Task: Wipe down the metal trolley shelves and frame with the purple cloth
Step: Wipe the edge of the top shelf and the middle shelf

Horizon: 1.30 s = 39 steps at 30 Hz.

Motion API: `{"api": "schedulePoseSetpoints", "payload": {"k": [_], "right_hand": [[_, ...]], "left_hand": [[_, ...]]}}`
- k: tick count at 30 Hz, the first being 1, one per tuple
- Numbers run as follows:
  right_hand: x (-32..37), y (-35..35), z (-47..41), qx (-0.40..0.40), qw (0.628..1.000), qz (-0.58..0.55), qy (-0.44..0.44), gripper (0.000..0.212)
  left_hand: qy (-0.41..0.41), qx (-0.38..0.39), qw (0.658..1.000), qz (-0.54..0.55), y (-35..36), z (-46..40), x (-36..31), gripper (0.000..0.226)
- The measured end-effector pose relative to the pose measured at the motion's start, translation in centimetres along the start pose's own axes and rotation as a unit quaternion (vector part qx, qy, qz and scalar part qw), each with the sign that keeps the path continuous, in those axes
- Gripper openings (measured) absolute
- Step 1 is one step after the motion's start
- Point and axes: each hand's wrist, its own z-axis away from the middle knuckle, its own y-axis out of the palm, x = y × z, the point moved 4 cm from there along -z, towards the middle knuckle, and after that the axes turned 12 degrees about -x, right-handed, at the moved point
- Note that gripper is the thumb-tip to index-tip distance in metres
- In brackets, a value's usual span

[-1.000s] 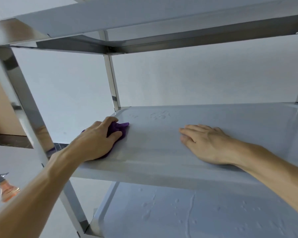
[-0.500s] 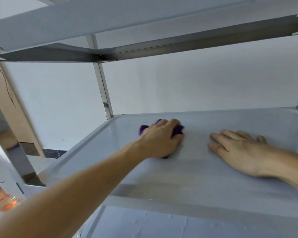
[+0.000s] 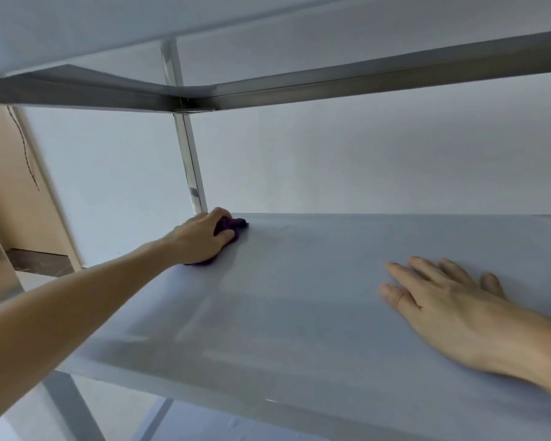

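Observation:
The metal trolley's middle shelf (image 3: 315, 297) fills the view. At its far left corner, beside the rear upright post (image 3: 190, 173), my left hand (image 3: 201, 240) grips the bunched purple cloth (image 3: 233, 225) and presses it on the shelf; most of the cloth is hidden under the hand. On the right, my right hand (image 3: 449, 303) lies flat on the shelf with fingers straight, holding nothing.
The top shelf's underside and frame rails (image 3: 331, 81) hang close overhead. A white wall (image 3: 363, 160) stands right behind the trolley. A front leg (image 3: 0, 272) rises at the far left, and the bottom shelf (image 3: 204, 424) shows below.
My left hand has slid the cloth from the shelf's front left edge toward the middle, then back to the far left corner. The right hand stayed flat on the shelf.

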Motion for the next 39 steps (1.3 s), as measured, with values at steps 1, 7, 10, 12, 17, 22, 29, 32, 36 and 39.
{"api": "schedulePoseSetpoints", "payload": {"k": [1,7,10,12,17,22,29,32,36,39], "right_hand": [[0.1,0.1,0.0,0.000,1.000,-0.001,0.002,0.055],[0.5,-0.1,0.2,-0.001,1.000,0.007,0.002,0.053],[0.5,-0.3,0.3,0.002,1.000,0.017,-0.004,0.054],[0.6,-0.5,0.3,0.002,1.000,0.016,-0.001,0.057],[0.6,-0.6,0.4,-0.003,1.000,0.013,0.000,0.057],[0.7,-0.5,0.5,-0.017,1.000,0.010,-0.004,0.055],[1.7,-0.4,-0.9,-0.013,1.000,0.006,-0.026,0.041],[1.4,-1.3,-2.1,-0.037,0.996,-0.083,-0.001,0.051],[-1.8,-2.2,-3.9,-0.050,0.943,-0.321,0.071,0.054],[-4.1,-2.1,-4.5,-0.055,0.886,-0.443,0.125,0.057]], "left_hand": [[-0.019,-0.006,1.000,-0.015,0.4,-1.0,0.0,0.036],[0.090,-0.005,0.995,0.051,4.2,-1.9,-9.9,0.037],[0.183,0.003,0.979,0.092,5.7,-0.5,-15.5,0.034],[0.217,0.004,0.970,0.107,6.3,-0.2,-17.6,0.032],[0.192,0.040,0.976,0.099,6.4,-3.3,-16.6,0.039],[0.048,0.015,0.999,-0.007,5.0,-7.1,-6.9,0.043],[0.047,0.011,0.998,0.048,4.7,-5.9,-5.6,0.033],[0.100,0.033,0.990,0.092,5.4,-4.1,-10.5,0.031],[0.179,0.056,0.974,0.125,5.7,-0.3,-17.0,0.030],[0.218,0.080,0.963,0.135,4.8,3.0,-19.6,0.030]]}}
